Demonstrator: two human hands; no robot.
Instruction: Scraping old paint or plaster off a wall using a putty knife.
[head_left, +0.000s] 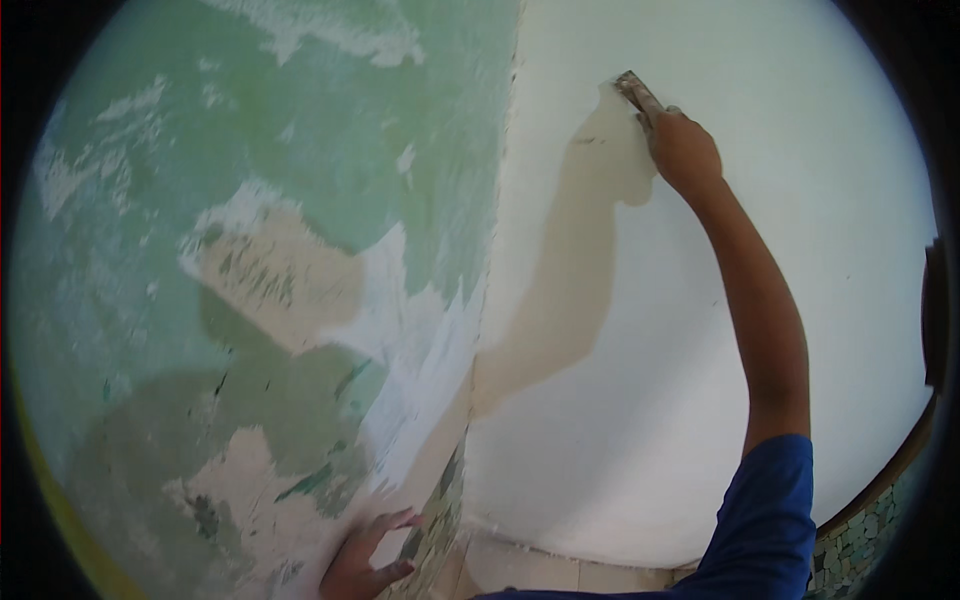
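My right hand is closed around the handle of a putty knife. The blade, stained with filler, is at the surface of a smooth white wall, high in the view. To the lower left, my left hand has its thumb and fingers spread, with nothing seen in its grasp. It is close to a green wall with worn paint; whether it touches that wall I cannot tell. White filler patches and bare beige spots mark the green surface.
The two walls meet at a rough vertical corner. Beige floor tiles show at the bottom. Stone-patterned tiling is low at the corner, with more stone-patterned tiling at the lower right. A dark object stands at the right rim.
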